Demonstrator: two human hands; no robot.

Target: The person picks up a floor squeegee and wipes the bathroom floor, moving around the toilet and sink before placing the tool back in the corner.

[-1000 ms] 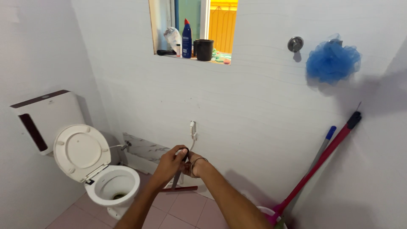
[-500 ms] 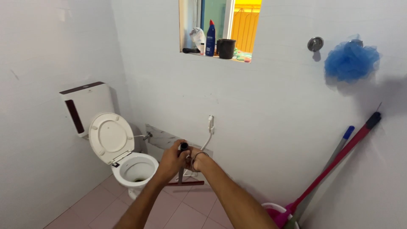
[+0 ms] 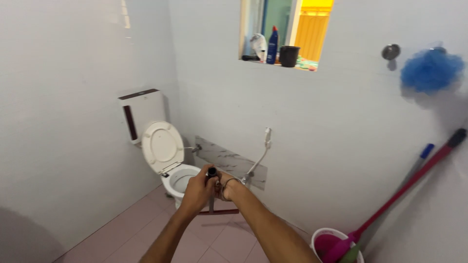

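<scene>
Squeegee point(image 3: 212, 202): L hand point(image 3: 197, 192) & R hand point(image 3: 225, 187) gripping handle top w/ fingers clamped, blade resting on floor point(image 3: 146, 224) nr toilet point(image 3: 180, 178); mid-sweep, likely needing steady downward pressure.

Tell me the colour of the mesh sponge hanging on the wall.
Blue mesh sponge, head view.

the floor squeegee point(image 3: 212, 204) has a grey shaft, a black grip end and a dark red blade. the toilet point(image 3: 168, 160) is white, its cistern point(image 3: 142, 113) white with a dark brown top and side stripe. floor tiles point(image 3: 141, 229) are pale pink. the walls point(image 3: 87, 122) are plain white, with one grey-veined marble strip point(image 3: 229, 163). a bright blue mesh sponge point(image 3: 431, 70) hangs high. the bottle point(image 3: 272, 46) on the sill is dark blue with a red cap, beside a black cup point(image 3: 289, 56). the mop handle point(image 3: 414, 180) is red with a black tip.
</scene>
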